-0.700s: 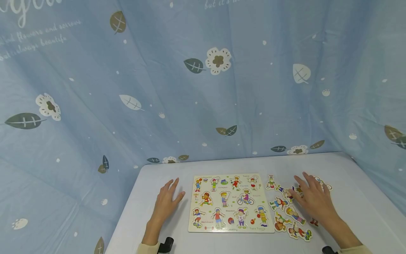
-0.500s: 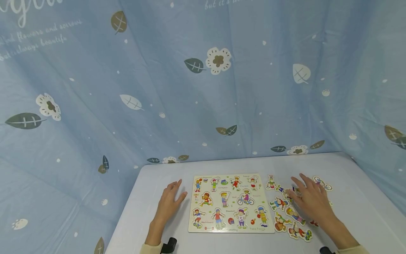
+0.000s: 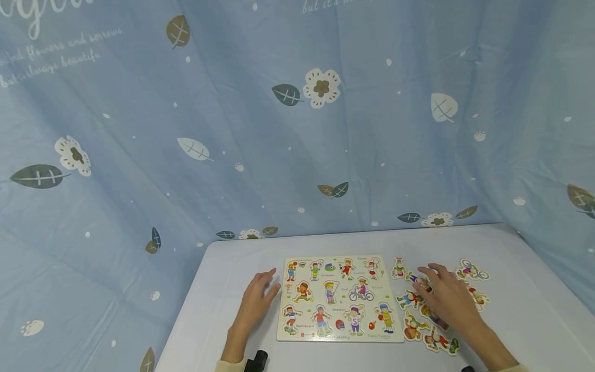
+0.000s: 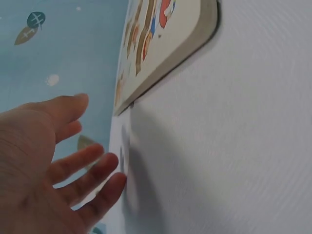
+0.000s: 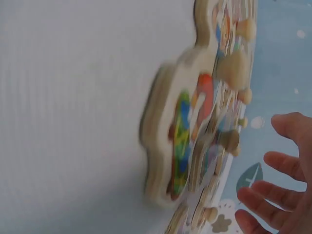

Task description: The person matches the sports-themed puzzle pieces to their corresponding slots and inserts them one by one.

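A cream puzzle board [image 3: 341, 305] printed with children playing sports lies flat on the white table. My left hand [image 3: 254, 297] is just off the board's left edge, fingers loosely spread and holding nothing; in the left wrist view the hand [image 4: 63, 165] hangs near the board's corner [image 4: 170, 53]. Over the loose puzzle pieces to the right hovers my right hand [image 3: 448, 297], with relaxed, parted fingers. In the right wrist view its fingers [image 5: 280, 195] are apart from the pieces, which carry round wooden knobs [image 5: 234, 69]. A skateboarder piece [image 5: 183, 141] is nearest that camera. The palm hides some pieces.
Near the back right lie a bicycle piece [image 3: 471, 269] and another figure piece [image 3: 478, 297]. Several more, such as the blue-and-red figure [image 3: 409, 298], cluster along the board's right side. A blue patterned curtain [image 3: 297, 129] hangs behind the table [image 3: 241, 253].
My right hand has drifted left and toward me, uncovering the bicycle piece and the figure piece below it. My left hand has shifted right, closer to the board.
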`<action>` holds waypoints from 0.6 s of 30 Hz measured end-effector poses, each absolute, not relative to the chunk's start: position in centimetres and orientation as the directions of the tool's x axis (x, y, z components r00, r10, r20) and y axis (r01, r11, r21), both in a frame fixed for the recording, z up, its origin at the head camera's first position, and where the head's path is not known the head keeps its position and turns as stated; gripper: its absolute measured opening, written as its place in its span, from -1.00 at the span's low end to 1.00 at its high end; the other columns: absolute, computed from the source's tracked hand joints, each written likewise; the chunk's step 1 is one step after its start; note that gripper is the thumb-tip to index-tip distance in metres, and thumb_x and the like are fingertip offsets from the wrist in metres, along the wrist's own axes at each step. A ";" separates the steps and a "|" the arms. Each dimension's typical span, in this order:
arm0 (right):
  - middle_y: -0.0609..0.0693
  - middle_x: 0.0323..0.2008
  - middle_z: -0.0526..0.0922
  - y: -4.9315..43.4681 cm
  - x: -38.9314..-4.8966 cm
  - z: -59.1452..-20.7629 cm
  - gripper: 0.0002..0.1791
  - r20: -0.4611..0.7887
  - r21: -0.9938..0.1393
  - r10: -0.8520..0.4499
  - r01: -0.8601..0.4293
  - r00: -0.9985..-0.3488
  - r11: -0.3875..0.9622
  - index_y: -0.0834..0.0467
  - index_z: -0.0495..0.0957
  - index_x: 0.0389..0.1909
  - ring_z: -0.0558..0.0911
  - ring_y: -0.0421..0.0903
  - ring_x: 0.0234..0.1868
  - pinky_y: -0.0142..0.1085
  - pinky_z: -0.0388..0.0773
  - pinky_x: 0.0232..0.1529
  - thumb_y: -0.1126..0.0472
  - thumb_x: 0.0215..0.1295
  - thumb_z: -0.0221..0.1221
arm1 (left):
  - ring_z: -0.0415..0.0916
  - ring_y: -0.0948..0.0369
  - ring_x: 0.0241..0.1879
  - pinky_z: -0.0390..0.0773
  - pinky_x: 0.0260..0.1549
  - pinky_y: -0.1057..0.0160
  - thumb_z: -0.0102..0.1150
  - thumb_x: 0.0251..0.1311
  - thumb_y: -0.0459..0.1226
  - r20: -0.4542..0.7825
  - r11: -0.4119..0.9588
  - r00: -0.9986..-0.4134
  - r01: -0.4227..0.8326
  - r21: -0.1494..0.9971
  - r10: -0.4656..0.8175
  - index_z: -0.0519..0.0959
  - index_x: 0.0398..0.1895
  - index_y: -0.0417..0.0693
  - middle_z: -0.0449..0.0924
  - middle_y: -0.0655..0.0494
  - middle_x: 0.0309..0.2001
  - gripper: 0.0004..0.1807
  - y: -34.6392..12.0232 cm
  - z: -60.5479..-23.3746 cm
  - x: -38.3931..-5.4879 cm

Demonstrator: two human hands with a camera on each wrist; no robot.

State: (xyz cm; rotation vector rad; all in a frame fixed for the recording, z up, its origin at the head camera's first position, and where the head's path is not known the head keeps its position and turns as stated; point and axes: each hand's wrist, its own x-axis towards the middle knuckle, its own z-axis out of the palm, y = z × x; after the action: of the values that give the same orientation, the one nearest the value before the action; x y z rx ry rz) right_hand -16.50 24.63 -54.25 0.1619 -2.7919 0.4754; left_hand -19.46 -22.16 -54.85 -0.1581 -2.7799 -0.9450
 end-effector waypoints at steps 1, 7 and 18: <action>0.33 0.08 0.51 24.5 -16.5 -54.3 -0.48 0.342 -0.301 -0.074 -0.183 -0.937 0.936 0.19 0.56 0.09 0.58 0.30 -0.07 0.25 0.50 -0.17 -0.02 0.20 0.33 | 0.55 0.15 -0.09 0.58 -0.21 0.21 0.27 0.25 -0.13 0.221 0.786 -0.975 0.168 0.595 0.041 0.51 0.27 0.02 0.58 0.00 0.10 -0.49 -22.1 -54.8 -19.4; 0.17 -0.21 0.65 24.0 -16.5 -54.5 -0.60 0.419 -0.307 -0.112 -0.257 -0.901 0.916 0.17 0.64 -0.06 0.64 0.04 -0.36 -0.04 0.58 -0.43 0.06 0.11 0.39 | 0.56 0.21 -0.18 0.58 -0.30 0.38 0.29 0.23 -0.17 0.203 0.755 -0.977 0.187 0.629 0.073 0.59 0.16 -0.05 0.64 0.00 -0.01 -0.58 -21.6 -55.0 -19.4; -0.17 -0.51 0.63 22.8 -15.9 -54.5 -0.76 0.283 -0.334 -0.110 -0.206 -0.953 0.920 0.10 0.69 -0.28 0.61 -0.14 -0.45 -0.26 0.56 -0.45 0.06 0.11 0.40 | 0.54 0.34 -0.29 0.59 -0.36 0.44 0.31 0.19 -0.25 0.215 0.728 -0.970 0.232 0.646 0.118 0.66 -0.04 -0.10 0.68 0.06 -0.15 -0.72 -21.0 -55.5 -19.3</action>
State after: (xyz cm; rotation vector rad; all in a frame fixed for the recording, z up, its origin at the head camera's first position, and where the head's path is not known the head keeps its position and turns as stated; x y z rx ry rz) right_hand -15.91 22.76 -54.52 0.2365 -2.8210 0.5312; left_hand -19.34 -20.97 -55.54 -0.2827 -2.7705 -1.0676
